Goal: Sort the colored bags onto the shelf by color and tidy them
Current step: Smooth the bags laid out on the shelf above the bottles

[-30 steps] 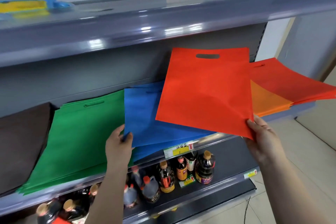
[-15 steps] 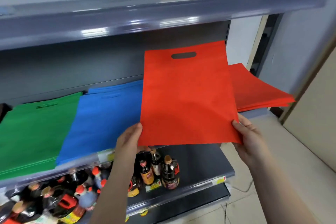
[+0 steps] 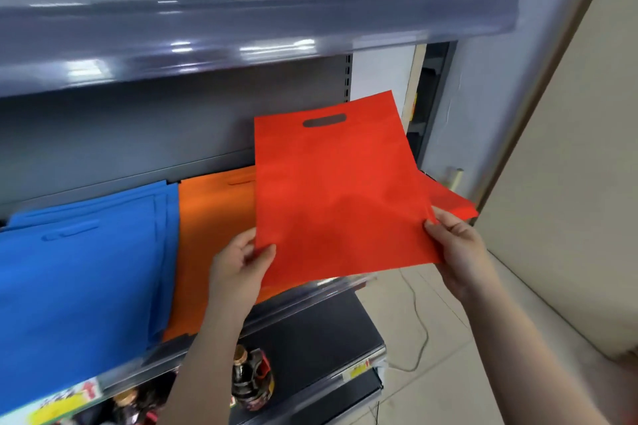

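Observation:
I hold a flat red bag [image 3: 341, 193] with a cut-out handle up in front of the middle shelf [image 3: 310, 300]. My left hand [image 3: 238, 269] pinches its lower left corner and my right hand [image 3: 455, 248] pinches its lower right edge. Behind it, a corner of the red bag pile [image 3: 452, 202] sticks out at the shelf's right end. An orange pile [image 3: 210, 235] lies to the left of the held bag, and a blue pile [image 3: 83, 272] lies further left.
The grey upper shelf [image 3: 241, 31] overhangs the bags. Dark sauce bottles [image 3: 252, 379] stand on the lower shelf. A beige wall panel [image 3: 569, 183] and tiled floor with a cable [image 3: 417, 331] lie to the right.
The view has swung right; the green pile has left the frame. The red bag has moved right, uncovering the orange pile, and both hands now hold its bottom corners.

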The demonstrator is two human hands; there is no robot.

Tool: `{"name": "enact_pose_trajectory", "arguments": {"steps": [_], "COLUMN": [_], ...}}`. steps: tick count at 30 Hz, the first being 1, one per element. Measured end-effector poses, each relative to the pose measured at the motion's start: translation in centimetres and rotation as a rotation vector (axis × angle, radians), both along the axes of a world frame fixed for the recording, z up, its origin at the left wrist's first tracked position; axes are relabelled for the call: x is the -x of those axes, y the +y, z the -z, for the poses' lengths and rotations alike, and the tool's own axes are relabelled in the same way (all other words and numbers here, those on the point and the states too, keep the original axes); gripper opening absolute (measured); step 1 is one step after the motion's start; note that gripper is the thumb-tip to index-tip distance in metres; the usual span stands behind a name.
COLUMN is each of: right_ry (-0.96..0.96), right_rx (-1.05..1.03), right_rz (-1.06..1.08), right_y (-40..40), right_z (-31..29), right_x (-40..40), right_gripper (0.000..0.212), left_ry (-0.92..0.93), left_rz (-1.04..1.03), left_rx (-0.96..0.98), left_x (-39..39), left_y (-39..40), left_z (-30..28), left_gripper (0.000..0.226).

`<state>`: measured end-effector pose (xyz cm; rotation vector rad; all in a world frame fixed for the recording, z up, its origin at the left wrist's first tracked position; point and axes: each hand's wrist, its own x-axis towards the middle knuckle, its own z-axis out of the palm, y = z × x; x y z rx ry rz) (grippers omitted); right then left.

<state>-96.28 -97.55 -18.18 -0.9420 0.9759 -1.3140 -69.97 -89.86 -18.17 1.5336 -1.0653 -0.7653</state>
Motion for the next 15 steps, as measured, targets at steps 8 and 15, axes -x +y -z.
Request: {"name": "enact_pose_trajectory", "arguments": {"steps": [8, 15], "right_ry": [0.28, 0.631], "right_rx": [0.061, 0.103], "right_rz": [0.092, 0.125], "right_y": [-7.4, -12.8], "right_z": [-0.7, -0.7], "right_x": [5.1, 8.7], "right_gripper": [0.029, 0.026], "left_ry": [-0.207, -0.479], "left_rz": [0.002, -0.15], "left_rx": [-0.019, -0.138], "left_x": [4.7, 9.6], "left_y": [-6.2, -10.1], "left_z": [-0.7, -0.6], "left_gripper": [0.026, 0.032]}}
